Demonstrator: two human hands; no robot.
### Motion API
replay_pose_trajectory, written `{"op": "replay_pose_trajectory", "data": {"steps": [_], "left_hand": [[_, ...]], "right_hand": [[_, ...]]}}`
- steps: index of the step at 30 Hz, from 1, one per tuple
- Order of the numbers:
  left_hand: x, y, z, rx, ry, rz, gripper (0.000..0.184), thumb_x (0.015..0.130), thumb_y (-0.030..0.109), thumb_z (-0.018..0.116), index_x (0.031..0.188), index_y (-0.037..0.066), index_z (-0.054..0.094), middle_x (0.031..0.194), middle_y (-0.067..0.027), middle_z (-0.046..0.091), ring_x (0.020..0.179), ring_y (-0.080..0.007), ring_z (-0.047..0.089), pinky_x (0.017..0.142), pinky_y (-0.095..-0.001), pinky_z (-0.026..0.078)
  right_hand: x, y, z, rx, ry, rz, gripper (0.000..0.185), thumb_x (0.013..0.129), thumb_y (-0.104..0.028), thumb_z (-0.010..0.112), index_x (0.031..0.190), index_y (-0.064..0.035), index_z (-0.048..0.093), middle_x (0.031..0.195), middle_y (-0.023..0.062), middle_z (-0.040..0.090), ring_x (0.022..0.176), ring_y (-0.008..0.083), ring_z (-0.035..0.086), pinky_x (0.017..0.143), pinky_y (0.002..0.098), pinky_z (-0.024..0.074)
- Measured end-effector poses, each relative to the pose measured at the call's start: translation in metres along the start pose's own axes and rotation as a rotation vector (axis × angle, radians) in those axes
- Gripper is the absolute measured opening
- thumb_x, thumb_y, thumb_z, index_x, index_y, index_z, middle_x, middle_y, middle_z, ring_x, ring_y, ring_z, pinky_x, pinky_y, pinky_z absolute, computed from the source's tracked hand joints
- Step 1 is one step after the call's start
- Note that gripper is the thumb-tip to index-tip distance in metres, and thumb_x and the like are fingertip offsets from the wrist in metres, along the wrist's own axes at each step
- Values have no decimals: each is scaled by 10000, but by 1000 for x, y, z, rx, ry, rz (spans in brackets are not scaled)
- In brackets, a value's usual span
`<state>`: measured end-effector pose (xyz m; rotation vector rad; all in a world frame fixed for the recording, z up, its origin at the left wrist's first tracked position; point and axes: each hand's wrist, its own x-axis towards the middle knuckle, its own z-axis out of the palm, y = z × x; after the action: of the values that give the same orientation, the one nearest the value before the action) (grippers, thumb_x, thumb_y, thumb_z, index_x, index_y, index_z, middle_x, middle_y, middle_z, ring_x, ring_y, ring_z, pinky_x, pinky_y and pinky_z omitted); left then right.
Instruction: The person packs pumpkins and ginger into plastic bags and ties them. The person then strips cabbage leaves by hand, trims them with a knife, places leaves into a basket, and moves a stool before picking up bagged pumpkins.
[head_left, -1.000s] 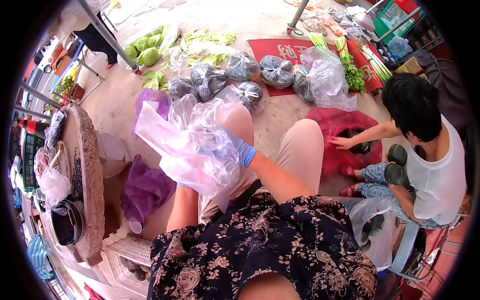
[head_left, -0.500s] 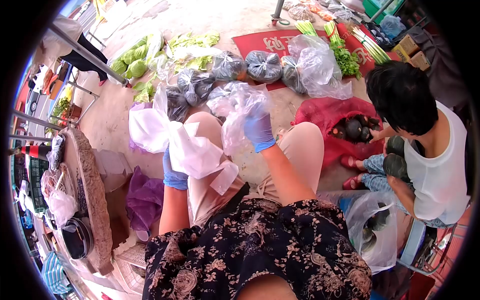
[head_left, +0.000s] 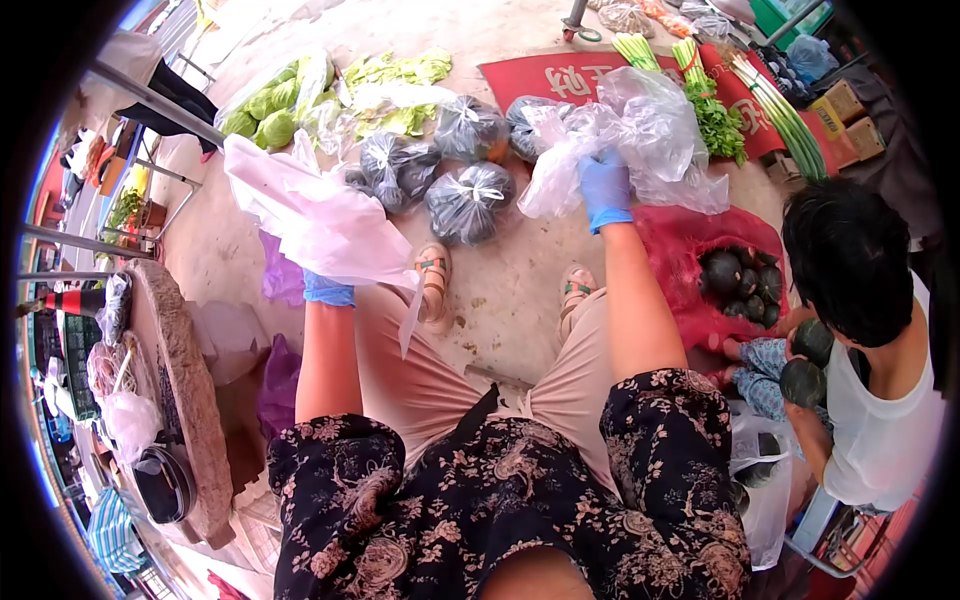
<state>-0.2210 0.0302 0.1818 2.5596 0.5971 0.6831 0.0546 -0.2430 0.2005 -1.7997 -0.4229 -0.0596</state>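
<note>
My left hand (head_left: 328, 290), in a blue glove, grips a white plastic bag (head_left: 300, 215) that hangs spread out over the fingers and hides most of them. Further forward on the right, my gloved right hand (head_left: 605, 190) is closed on a crumpled clear bag (head_left: 555, 165). That bag reaches the large clear plastic (head_left: 650, 120) lying on the floor. Between my two hands, a tied bag of dark round produce (head_left: 468, 204) rests on the floor, with more tied bags (head_left: 470, 128) behind it.
At right a person (head_left: 875, 370) holds dark round squashes (head_left: 803, 383) beside a red mesh sack (head_left: 665, 255). Celery (head_left: 715, 115) and scallions (head_left: 785, 120) lie on a red mat (head_left: 530, 82). Cabbages (head_left: 272, 115) are at back left. A stone slab (head_left: 185, 400) stands left.
My hands have moved apart, the right one forward and right with the clear bag, the left one forward and left with the white bag. My knees have spread. The person holds the squashes with both hands.
</note>
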Motion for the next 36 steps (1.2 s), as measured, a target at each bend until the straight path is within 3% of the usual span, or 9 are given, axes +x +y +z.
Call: {"op": "replay_pose_trajectory", "data": {"steps": [7, 9, 11, 12, 15, 30, 32, 34, 36], "left_hand": [[100, 3, 45, -2006, -294, -186, 483, 902, 362, 309, 1239, 18, 343, 1202, -134, 450, 1096, -290, 437, 941, -430, 356], [113, -6, 72, -1103, 6, -152, 431, 895, 316, 334, 1206, 23, 387, 1160, -134, 480, 1049, -279, 473, 909, -427, 387], [119, 36, 67, -1803, 99, -625, 396, 890, 291, 339, 1171, 26, 429, 1122, -132, 511, 1024, -266, 497, 885, -420, 408], [129, 27, 70, -2128, -144, -507, 303, 860, 226, 403, 1075, 34, 499, 1032, -106, 566, 957, -239, 542, 835, -387, 446], [146, 31, 84, -1878, 274, -1031, 228, 814, 148, 462, 1003, 40, 529, 966, -78, 592, 893, -215, 573, 795, -351, 466], [167, 53, 62, -1851, 446, -961, 314, 848, 194, 456, 1132, 59, 465, 1191, -112, 464, 1120, -296, 406, 945, -504, 282], [165, 44, 62, -1880, 482, -929, 365, 858, 206, 474, 1188, 64, 410, 1267, -128, 388, 1181, -335, 328, 955, -577, 223], [161, 43, 60, -1839, 450, -897, 367, 866, 210, 474, 1195, 62, 405, 1265, -135, 389, 1183, -335, 327, 961, -577, 214], [161, 43, 61, -1834, 429, -895, 364, 874, 214, 469, 1197, 60, 405, 1259, -139, 394, 1182, -333, 331, 965, -576, 214]], "right_hand": [[46, 54, 3, 67, -11, 231, 154, 760, -107, 470, 847, -13, 554, 708, 83, 572, 613, 187, 530, 564, 321, 434], [55, 62, 1, 427, 31, 338, 196, 786, -105, 455, 940, -35, 554, 830, 74, 591, 700, 205, 559, 613, 325, 459], [60, 56, 0, 1079, 95, 444, 227, 784, -98, 459, 988, -35, 536, 937, 95, 589, 799, 232, 584, 693, 351, 487], [64, 58, -6, 1116, 41, 479, 271, 826, -97, 459, 1091, -50, 493, 1074, 99, 547, 925, 236, 564, 781, 382, 487], [63, 57, -12, 1179, 113, 533, 278, 864, -143, 440, 1121, -44, 481, 1088, 104, 546, 980, 235, 546, 817, 390, 472], [57, 51, -22, 1066, 150, 461, 321, 883, -169, 367, 1175, -63, 447, 1165, 85, 504, 1025, 241, 515, 843, 376, 454], [62, 95, -30, 537, 45, 147, 320, 857, -150, 419, 1158, -54, 469, 1140, 94, 524, 1010, 240, 525, 831, 361, 454], [58, 82, -30, 580, 53, 149, 321, 820, -121, 475, 1130, -41, 498, 1104, 104, 549, 991, 236, 538, 818, 344, 454], [58, 64, -34, 1191, 181, 462, 325, 772, -82, 534, 1092, -25, 531, 1058, 114, 578, 967, 228, 553, 802, 326, 454]]}}
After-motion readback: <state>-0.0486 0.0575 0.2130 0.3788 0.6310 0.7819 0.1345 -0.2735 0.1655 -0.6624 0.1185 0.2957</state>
